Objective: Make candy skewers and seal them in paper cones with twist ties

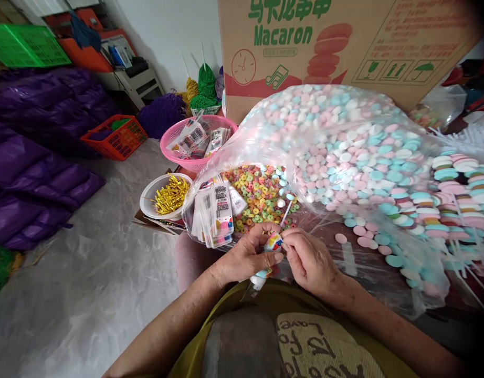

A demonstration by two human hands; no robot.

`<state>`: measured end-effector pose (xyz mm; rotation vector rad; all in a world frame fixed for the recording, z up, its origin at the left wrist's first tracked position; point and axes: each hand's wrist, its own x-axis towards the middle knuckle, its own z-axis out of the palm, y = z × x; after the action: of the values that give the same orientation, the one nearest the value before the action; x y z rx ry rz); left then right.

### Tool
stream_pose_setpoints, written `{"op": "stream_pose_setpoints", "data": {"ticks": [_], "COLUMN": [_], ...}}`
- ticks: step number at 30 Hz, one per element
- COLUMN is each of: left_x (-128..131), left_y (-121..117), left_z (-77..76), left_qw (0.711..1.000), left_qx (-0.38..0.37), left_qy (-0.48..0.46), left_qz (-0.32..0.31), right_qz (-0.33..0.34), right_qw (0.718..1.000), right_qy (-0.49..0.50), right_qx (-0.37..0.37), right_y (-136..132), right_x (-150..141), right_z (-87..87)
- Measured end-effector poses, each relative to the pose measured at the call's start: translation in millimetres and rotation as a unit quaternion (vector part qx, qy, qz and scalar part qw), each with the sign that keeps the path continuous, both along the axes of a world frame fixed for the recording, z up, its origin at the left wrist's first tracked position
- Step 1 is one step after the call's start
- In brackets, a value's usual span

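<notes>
Wrapped candy skewer [273, 241]: I have it in front of the wearer's torso, low in the head view, tilted, its white stick [286, 214] pointing up. Left hand [248, 254]: thumb and fingers clamped around the printed wrapper. Right hand [311, 257]: thumb and forefinger pinched on the wrapper near the base of the stick; the exact contact is partly hidden from me.

Just beyond the hands I log a spread of colourful gummy rings [255, 194], with a fanned stack of printed wrappers [212, 215] at its left. Beside those, a white bowl [146, 202] holds gold twist ties [171, 194]; behind it, a pink basket [189, 164] holds more wrappers.

To the right, a clear plastic bag is heaped with pink, white and blue candy discs [344, 152], some loose near its edge. Layered candy skewers [446, 215] lie at far right. A cardboard box [289, 63] marked "Macaron" stands behind.
</notes>
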<state>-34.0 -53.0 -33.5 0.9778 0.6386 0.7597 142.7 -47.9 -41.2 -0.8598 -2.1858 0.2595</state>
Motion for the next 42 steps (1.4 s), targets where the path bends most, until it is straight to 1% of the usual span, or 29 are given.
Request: {"op": "stream_pose_setpoints", "data": {"ticks": [3,5,7,9,12,14,15,17,19,20,21,23,25,27,29,32,33,35,36,37,38,39,40,41,42], "left_x": [0.8,1.3,1.4,0.4,-4.4,-9.0,-11.0,-13.5,-13.6,-12.9,-11.8,-9.1,-6.1,-3.2,-0.8,1.1,1.5,2.4,3.3,4.9,7.1,9.9,13.3,16.8,20.1], "left_y": [-0.5,0.2,1.4,2.9,4.9,5.0,4.5,2.6,0.5,-0.3,-0.8,-1.1,-0.1,2.5,6.9,16.0,18.6,21.2,21.0,19.8,18.0,16.3,15.3,15.6,17.8], "left_z": [0.8,1.0,1.1,0.9,-0.7,-3.3,-4.9,-8.4,-11.0,-11.6,-11.5,-9.4,-5.4,-1.8,-1.8,-10.8,-15.5,-24.2,-27.3,-29.1,-29.4,-28.2,-25.6,-21.7,-17.1], "left_qw": [1.0,1.0,1.0,0.999,0.998,0.999,0.999,0.999,0.997,0.996,0.994,0.99,0.988,0.985,0.982,0.981,0.981,0.979,0.979,0.979,0.978,0.975,0.968,0.956,0.944], "left_qx": [0.003,-0.003,0.002,0.018,0.024,0.012,0.001,-0.022,-0.043,-0.049,-0.052,-0.054,-0.063,-0.085,-0.107,-0.125,-0.133,-0.151,-0.156,-0.15,-0.13,-0.099,-0.065,-0.036,-0.023], "left_qy": [-0.009,0.001,0.017,0.026,0.028,0.036,0.039,0.029,-0.012,-0.038,-0.062,-0.096,-0.117,-0.134,-0.145,-0.144,-0.141,-0.135,-0.132,-0.13,-0.131,-0.137,-0.148,-0.162,-0.176], "left_qz": [0.005,0.011,0.023,0.041,0.045,0.035,0.032,0.039,0.057,0.069,0.08,0.092,0.082,0.061,0.053,0.038,0.029,0.012,0.022,0.051,0.094,0.144,0.195,0.24,0.279], "right_qz": [0.019,0.032,0.032,0.022,0.028,0.046,0.05,0.024,-0.025,-0.033,-0.024,0.028,0.069,0.078,0.076,0.063,0.043,-0.038,-0.09,-0.14,-0.178,-0.203,-0.214,-0.214,-0.201], "right_qw": [0.998,0.994,0.992,0.995,0.998,0.996,0.996,0.997,0.995,0.992,0.99,0.986,0.983,0.978,0.974,0.978,0.98,0.978,0.969,0.951,0.929,0.909,0.896,0.894,0.904], "right_qy": [0.024,0.036,0.042,0.032,-0.018,-0.048,-0.044,-0.001,0.055,0.069,0.071,0.068,0.081,0.104,0.117,0.107,0.102,0.115,0.138,0.169,0.198,0.221,0.234,0.235,0.221], "right_qx": [-0.054,-0.095,-0.114,-0.096,-0.049,-0.052,-0.058,-0.067,-0.085,-0.1,-0.119,-0.147,-0.153,-0.163,-0.175,-0.17,-0.164,-0.168,-0.186,-0.217,-0.256,-0.289,-0.311,-0.316,-0.306], "right_y": [-0.6,-2.2,-4.2,-6.0,-7.3,-6.3,-5.1,-1.9,1.1,2.0,2.4,2.1,1.5,1.3,1.4,1.3,1.5,3.3,4.9,6.9,9.0,10.9,12.3,12.9,12.5], "right_x": [0.5,0.0,-1.6,-4.5,-10.0,-11.8,-11.3,-7.4,-1.0,2.0,4.2,5.3,2.6,-1.6,-4.9,-6.4,-6.2,-5.6,-5.6,-6.0,-7.1,-8.9,-11.5,-14.5,-17.6], "right_z": [2.1,4.6,6.0,6.1,5.8,7.8,9.8,15.5,21.9,24.6,26.7,28.7,28.3,27.0,25.9,24.7,24.2,22.5,21.3,19.8,18.1,16.4,14.7,13.6,13.2]}}
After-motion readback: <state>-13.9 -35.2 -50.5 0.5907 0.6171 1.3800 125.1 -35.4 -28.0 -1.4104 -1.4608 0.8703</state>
